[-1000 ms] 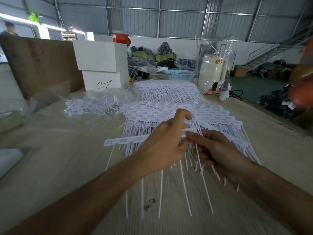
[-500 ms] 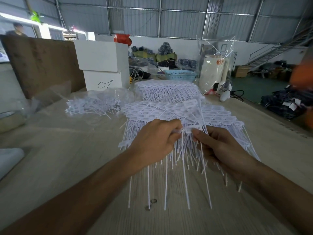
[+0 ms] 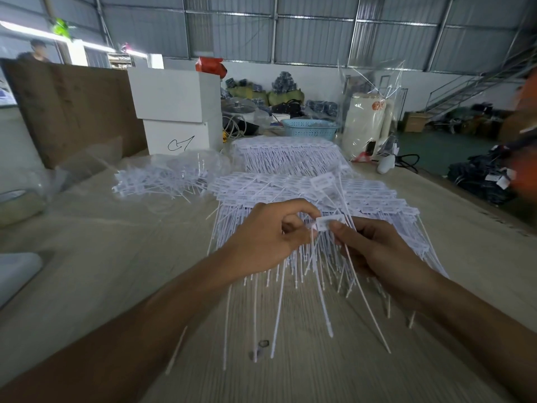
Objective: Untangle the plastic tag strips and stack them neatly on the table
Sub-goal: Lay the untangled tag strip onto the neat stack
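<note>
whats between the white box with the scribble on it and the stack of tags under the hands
In the head view, a loose heap of tag strips under clear plastic wrap lies on the table between the white box and the near stack.

White plastic tag strips [image 3: 363, 196] lie fanned in a broad stack on the surface [image 3: 101, 257], label heads toward twelve o'clock (tails toward six); one strip [image 3: 329, 223] is lifted above them.

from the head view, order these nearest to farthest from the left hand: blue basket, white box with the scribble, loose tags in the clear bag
Measured from the left hand:
1. Loose tags in the clear bag, on the table ahead and to the left.
2. White box with the scribble, behind that bag, farther left.
3. Blue basket, at the table's far end, ahead and slightly right.
</note>
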### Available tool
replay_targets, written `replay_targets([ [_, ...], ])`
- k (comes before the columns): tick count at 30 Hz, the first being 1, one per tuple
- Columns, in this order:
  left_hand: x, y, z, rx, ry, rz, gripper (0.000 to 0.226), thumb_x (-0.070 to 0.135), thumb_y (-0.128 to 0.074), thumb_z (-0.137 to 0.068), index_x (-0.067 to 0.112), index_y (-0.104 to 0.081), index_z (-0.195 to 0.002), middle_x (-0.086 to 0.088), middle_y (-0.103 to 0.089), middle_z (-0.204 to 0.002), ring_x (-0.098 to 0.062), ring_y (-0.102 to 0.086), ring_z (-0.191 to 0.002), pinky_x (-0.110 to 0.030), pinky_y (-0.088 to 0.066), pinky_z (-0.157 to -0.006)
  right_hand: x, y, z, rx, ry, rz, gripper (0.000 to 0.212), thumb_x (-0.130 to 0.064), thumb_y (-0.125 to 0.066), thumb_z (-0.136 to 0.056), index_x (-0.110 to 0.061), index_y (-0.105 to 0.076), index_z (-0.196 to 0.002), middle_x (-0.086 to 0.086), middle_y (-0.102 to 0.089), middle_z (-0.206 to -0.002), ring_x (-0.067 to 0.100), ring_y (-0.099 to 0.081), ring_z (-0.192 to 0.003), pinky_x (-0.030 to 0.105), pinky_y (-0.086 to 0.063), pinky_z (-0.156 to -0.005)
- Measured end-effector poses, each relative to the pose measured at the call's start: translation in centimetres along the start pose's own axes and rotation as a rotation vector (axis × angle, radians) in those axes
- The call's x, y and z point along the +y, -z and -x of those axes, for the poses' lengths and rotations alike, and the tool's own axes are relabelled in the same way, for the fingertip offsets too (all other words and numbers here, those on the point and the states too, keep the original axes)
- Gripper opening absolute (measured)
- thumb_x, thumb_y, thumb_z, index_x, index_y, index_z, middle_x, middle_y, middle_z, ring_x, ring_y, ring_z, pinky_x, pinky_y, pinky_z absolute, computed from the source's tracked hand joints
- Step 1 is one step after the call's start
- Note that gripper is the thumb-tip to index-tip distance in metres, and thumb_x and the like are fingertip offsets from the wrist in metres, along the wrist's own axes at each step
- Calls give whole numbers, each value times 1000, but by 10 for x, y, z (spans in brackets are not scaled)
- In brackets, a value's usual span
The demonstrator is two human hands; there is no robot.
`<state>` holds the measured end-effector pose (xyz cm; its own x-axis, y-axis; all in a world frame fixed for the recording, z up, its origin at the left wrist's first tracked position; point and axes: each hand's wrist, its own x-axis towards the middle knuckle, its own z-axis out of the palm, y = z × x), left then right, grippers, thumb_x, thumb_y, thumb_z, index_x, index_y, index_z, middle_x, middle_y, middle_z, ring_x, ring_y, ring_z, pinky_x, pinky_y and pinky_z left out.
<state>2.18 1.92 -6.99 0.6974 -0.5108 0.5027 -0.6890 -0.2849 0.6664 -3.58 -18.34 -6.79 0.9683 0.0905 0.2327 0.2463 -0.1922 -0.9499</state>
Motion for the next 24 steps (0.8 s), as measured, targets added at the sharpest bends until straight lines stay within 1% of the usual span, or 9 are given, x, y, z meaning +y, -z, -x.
replay_targets([
  [2, -1, 0, 0, 14, 2, 0, 16, 23, -71, -91, 29, -71, -106, 0, -74, -75, -32, -69, -65, -50, -54, -66, -1, 0, 0, 6, -13, -8, 38, -42, -62, -90, -13, -56, -67, 2, -26, -53, 11, -21, -43, 19, -23, -41],
  [6, -3, 1, -2, 22, 20, -18, 15, 23, -72, -91, 30, -73, -105, 4, -75, -78, -22, -72, -71, -47, -56, -72, 0, -1, 0, 27, -16, -10, 43, -44, -63, -88, -10, -59, -63, 4, -28, -51, 11, -22, -41, 19, -24, -40],
  [13, -2, 2, -2, 1, 7, -70, 9, 15, -71, -92, 18, -76, -99, 6, -75, -80, -21, -70, -65, -47, -56, -65, 3, 0, -1, 7, 15, 41, 41, -44, -61, -91, -13, -63, -64, 10, -31, -54, 12, -24, -42, 20, -24, -41],
  [15, -1, 3, -1, -9, -16, -84, 9, 13, -69, -94, 16, -76, -98, 0, -74, -77, -25, -68, -64, -47, -54, -62, 4, 1, -1, -10, 20, 54, 41, -44, -61, -92, -13, -63, -65, 13, -30, -56, 13, -24, -43, 20, -24, -42],
  [17, 0, 5, -1, -10, -17, -74, 11, 12, -65, -96, 16, -75, -97, -9, -70, -75, -34, -63, -62, -50, -51, -58, 3, 1, 0, -43, 19, 57, 42, -49, -64, -87, -10, -65, -69, 13, -32, -58, 13, -26, -44, 21, -25, -44],
  [19, 0, 4, -1, -5, -11, -81, 13, 12, -62, -97, 17, -74, -99, -10, -70, -75, -37, -62, -62, -51, -51, -59, 3, 1, 2, -122, 28, 69, 38, -47, -68, -86, -10, -69, -76, 8, -38, -56, 10, -33, -45, 21, -29, -47],
  [21, 0, 2, -1, -3, -10, -87, 14, 11, -62, -97, 19, -73, -102, -9, -70, -75, -34, -65, -64, -50, -53, -62, 3, -3, 4, -213, 68, 48, 19, -29, -66, -93, -16, -73, -80, -12, -51, -55, -2, -45, -48, 12, -37, -51],
  [22, 0, 1, -1, -1, -4, -85, 15, 11, -62, -97, 20, -72, -104, -7, -71, -76, -32, -67, -65, -48, -54, -64, 3, -4, 4, -222, 74, 35, 18, -23, -63, -95, -19, -72, -80, -15, -54, -55, -4, -49, -49, 8, -37, -52],
  [24, 0, 0, -1, 16, -7, -97, 17, 11, -65, -94, 21, -73, -106, -2, -72, -78, -19, -68, -69, -38, -55, -68, 3, -5, 3, -177, 46, 33, 26, -31, -62, -93, -19, -69, -71, -9, -49, -54, -1, -42, -45, 13, -34, -47],
])
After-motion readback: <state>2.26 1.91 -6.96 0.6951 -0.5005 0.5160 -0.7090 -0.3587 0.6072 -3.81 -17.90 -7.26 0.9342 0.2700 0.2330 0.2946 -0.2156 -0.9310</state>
